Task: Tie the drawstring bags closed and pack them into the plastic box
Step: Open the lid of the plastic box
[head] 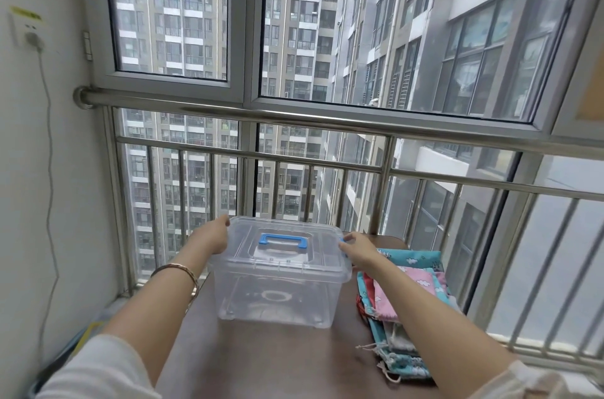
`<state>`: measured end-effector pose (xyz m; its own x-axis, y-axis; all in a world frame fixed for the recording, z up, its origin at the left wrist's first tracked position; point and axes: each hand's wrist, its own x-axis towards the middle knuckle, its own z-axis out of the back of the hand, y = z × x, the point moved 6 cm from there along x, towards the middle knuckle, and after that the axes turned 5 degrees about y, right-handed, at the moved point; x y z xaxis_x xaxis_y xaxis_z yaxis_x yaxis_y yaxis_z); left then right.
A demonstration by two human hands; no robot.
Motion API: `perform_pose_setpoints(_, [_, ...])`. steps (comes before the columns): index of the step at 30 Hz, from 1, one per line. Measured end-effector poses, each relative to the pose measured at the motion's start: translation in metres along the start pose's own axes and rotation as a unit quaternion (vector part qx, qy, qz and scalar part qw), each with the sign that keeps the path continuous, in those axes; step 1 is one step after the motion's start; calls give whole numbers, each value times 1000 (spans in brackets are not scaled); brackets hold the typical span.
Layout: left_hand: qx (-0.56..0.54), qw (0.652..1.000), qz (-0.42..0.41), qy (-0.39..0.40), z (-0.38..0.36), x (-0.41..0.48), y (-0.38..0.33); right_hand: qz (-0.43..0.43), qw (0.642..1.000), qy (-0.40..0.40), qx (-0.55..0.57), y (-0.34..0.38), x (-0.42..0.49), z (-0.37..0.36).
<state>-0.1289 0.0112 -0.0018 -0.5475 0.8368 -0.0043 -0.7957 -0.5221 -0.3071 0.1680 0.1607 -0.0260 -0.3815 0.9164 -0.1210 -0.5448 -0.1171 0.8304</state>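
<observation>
**Getting the lid off first: one hand on each end of the box**

Ok so the plastic box (277, 294) sits mid-tabletop (261, 359) with its long side running left to right. Its lid (313, 256) is on, blue handle (283, 241) on top, and I can't see anything inside.

The left hand (212, 238) is wrapped onto the left end of the lid, fingers curled around the edge. The right hand (358, 248) is at the right end, and it looks to be pinching the blue latch (343, 250) there, though the fingertips are small, so I'm not certain. Neither hand is wide open, and each is closed onto its own end of the lid.

The part that matters is the drawstring bags (408, 287). They're in a flat, messy stack just to the right of the box, running from beside it toward the near edge, with the cords trailing at the near end. None looks cinched yet. That puts them right under the right forearm, so the right hand is clearly the nearer one for grabbing them, while the left would have to cross over the box.

My guess is nothing is packed yet, so unclip, lift the lid, then start on the bags.
</observation>
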Motion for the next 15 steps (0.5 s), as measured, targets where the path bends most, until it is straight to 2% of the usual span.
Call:
perform_pose_setpoints(4, [-4, 1000, 1, -15, -2, 3, 2, -6, 1000, -12, 10, -1, 1, 2])
perform_pose_setpoints(7, [-28, 999, 7, -16, -4, 5, 7, -42, 999, -24, 26, -17, 9, 2])
perform_pose_setpoints(9, [-53, 998, 27, -11, -6, 5, 13, -49, 999, -12, -6, -31, 15, 3])
perform_pose_setpoints(11, [-70, 997, 39, -15, -4, 6, 17, -9, 997, -25, -74, -31, 15, 11])
perform_pose_setpoints(13, [-81, 996, 36, -28, 2, 5, 14, 47, 995, -20, -83, -15, 3, 19])
perform_pose_setpoints(15, [-90, 995, 41, -25, 6, 6, 13, 99, 986, 72, -117, 3, -9, 15])
